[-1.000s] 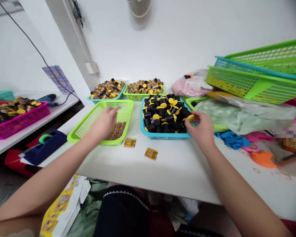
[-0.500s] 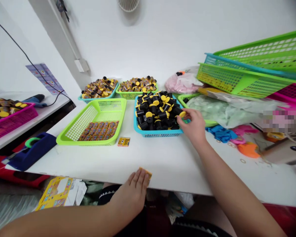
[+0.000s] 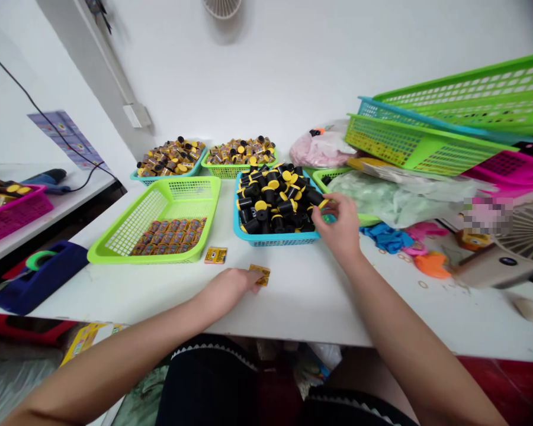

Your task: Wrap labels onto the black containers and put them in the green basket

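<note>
My left hand [image 3: 228,290] rests on the white table [image 3: 302,307] with its fingertips on a small yellow card [image 3: 260,274]. A second yellow card [image 3: 215,255] lies just beyond it, apart from my hand. My right hand [image 3: 337,225] is at the right rim of a blue basket [image 3: 275,239], pinching a yellow cap [image 3: 323,203]. That basket is heaped with black tubes with yellow caps [image 3: 270,201]. To its left, a lime green basket [image 3: 133,219] holds tidy rows of small packets [image 3: 166,236].
Two low baskets of capped tubes [image 3: 169,160] stand at the back. Stacked green and blue baskets [image 3: 426,127] and plastic bags [image 3: 395,201] crowd the right. A pink basket [image 3: 13,207] and a tape dispenser [image 3: 39,275] sit at the left.
My left hand has moved from the table's front edge up the table, with the yellow card now farther from the edge. My right hand has shifted slightly left. The view has turned slightly.
</note>
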`<state>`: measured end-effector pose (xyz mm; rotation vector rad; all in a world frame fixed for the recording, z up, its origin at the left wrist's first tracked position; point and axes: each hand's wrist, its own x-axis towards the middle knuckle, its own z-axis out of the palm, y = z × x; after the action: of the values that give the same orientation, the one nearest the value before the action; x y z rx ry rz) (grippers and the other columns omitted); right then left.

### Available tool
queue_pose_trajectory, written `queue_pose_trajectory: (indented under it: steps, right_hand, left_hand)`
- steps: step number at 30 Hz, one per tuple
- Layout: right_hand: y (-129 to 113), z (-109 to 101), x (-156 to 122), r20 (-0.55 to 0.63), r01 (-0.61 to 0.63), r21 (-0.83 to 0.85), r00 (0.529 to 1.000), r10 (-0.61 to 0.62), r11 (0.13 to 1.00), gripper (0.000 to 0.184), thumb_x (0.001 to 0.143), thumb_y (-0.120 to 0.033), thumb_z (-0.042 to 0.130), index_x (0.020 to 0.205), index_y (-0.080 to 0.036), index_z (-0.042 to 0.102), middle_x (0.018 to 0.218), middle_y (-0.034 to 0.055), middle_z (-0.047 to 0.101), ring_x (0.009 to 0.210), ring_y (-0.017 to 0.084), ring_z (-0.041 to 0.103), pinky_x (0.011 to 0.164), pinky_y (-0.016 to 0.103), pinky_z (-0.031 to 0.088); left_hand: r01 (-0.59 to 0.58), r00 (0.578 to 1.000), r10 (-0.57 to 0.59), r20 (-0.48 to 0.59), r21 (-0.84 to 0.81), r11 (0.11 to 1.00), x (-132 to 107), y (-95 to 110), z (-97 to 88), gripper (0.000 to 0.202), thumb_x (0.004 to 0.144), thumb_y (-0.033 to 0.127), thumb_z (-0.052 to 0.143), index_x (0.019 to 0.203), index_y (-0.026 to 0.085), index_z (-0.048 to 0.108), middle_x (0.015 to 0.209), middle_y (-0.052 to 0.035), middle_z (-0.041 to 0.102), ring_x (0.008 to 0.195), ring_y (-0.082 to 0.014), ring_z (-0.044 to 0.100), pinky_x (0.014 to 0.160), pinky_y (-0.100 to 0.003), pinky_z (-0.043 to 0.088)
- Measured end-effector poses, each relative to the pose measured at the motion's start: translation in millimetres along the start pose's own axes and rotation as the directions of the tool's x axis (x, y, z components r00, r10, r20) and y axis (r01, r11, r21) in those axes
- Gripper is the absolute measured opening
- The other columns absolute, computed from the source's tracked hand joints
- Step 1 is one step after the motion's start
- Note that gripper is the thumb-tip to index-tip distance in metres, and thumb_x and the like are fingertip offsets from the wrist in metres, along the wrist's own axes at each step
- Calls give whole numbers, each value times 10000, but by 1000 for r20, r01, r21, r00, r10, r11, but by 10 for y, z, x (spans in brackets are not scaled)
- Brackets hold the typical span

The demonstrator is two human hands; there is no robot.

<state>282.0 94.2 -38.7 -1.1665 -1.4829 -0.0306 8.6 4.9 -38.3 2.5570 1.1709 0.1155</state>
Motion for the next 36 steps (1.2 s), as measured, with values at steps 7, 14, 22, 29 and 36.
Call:
queue_pose_trajectory:
  steps: [7,14,22,29,36]
  right_hand:
    - [-283,-49,-66,121,-92,457,992,41,885,322,763,-319,728,1055,-251,611,1027,50,592,685,125,613,662,322,561]
    - [-352,-148,-83,448,-440,658,881,152,611,379,728,-510,756,978,-231,697,682,-3,667,546,162,621,547,339,539]
    - [-329,-138,-129,644,-555,599,762,65,577,314,775,-394,763,1029,-213,720,705,9,706,576,143,648,576,310,566]
    - [-401,-174,-111,706,-462,548,703,-89,697,310,716,-290,807,1010,-228,730,981,47,689,685,113,653,576,251,562]
    - [-508,-64,-214,714,-482,507,699,-36,714,459,662,-300,846,1071,-228,650,859,11,703,750,148,689,686,306,603]
  left_hand:
    - [-119,915,-123,-383,-552,826,276,107,-284,259,863,416,655,950,182,724,793,-45,761,705,-176,734,689,-258,601]
    - [-127,937,-204,-284,-820,558,626,94,-212,528,882,634,517,882,139,700,772,-72,757,714,-195,751,687,-304,646]
    - [-166,940,-171,-295,-835,524,504,36,-118,555,892,559,548,1261,157,647,863,-53,770,784,-190,754,757,-320,641]
    - [-235,939,-17,-342,-681,694,479,13,-157,358,867,421,628,1123,189,720,1193,-53,711,894,-190,712,783,-274,591]
    - [-177,952,-66,-298,-713,678,501,14,-81,911,802,305,691,1557,211,190,878,12,735,746,-119,668,836,-279,560]
